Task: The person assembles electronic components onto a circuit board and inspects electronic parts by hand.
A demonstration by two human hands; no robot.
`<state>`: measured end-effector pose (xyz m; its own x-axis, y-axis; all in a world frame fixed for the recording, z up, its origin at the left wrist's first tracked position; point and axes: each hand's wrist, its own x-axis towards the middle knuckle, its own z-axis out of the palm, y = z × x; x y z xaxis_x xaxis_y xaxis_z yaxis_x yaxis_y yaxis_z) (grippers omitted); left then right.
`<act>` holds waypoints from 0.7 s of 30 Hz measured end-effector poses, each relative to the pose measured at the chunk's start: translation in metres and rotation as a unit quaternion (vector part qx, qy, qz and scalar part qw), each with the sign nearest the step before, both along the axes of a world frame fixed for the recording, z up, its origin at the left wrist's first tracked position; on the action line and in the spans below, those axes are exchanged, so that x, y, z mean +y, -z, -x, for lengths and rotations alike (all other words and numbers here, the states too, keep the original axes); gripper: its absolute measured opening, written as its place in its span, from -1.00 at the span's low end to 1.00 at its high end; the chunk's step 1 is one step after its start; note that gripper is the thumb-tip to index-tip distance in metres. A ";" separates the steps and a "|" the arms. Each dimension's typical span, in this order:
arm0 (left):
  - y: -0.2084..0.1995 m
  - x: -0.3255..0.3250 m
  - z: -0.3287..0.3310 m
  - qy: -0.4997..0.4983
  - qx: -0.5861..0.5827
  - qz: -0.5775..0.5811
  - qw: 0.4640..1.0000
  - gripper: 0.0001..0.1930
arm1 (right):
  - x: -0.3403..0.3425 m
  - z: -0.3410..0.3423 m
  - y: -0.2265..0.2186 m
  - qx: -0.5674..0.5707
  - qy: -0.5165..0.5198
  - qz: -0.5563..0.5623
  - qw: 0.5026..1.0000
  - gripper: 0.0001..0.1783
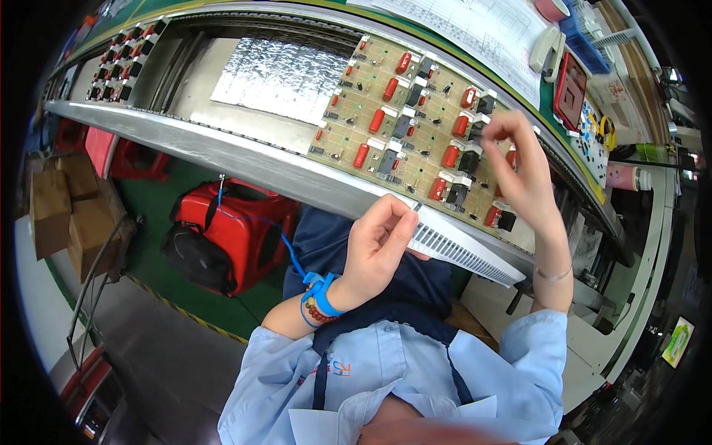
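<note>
My left hand [378, 248] pinches the end of a white strip with a row of small dark marks [463, 248], which looks like a label strip. The strip slants down to the right, just off the near rail. Over the right part of the circuit board panel [419, 159], my right hand [521, 163] hangs with thumb and fingers curled together. Its fingertips are blurred, and whatever they hold, if anything, cannot be made out. Red capacitors [376, 120], black parts and white connectors stand on the panel.
The panel lies on a metal conveyor rail [245, 150] beside a silver foil sheet [278, 78]. More populated boards [122, 63] sit at the far left. Behind are paper drawings [475, 37] and a red-framed device [569, 90]. A red stool [237, 237] stands below, left.
</note>
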<state>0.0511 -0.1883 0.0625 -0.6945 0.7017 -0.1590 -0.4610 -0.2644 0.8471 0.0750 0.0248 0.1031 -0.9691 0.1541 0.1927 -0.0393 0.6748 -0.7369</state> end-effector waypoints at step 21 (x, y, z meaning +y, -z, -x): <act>0.002 0.004 -0.003 0.022 0.025 0.030 0.999 -0.89 | -0.003 -0.006 0.026 -0.065 -0.011 -0.139 0.988 -0.80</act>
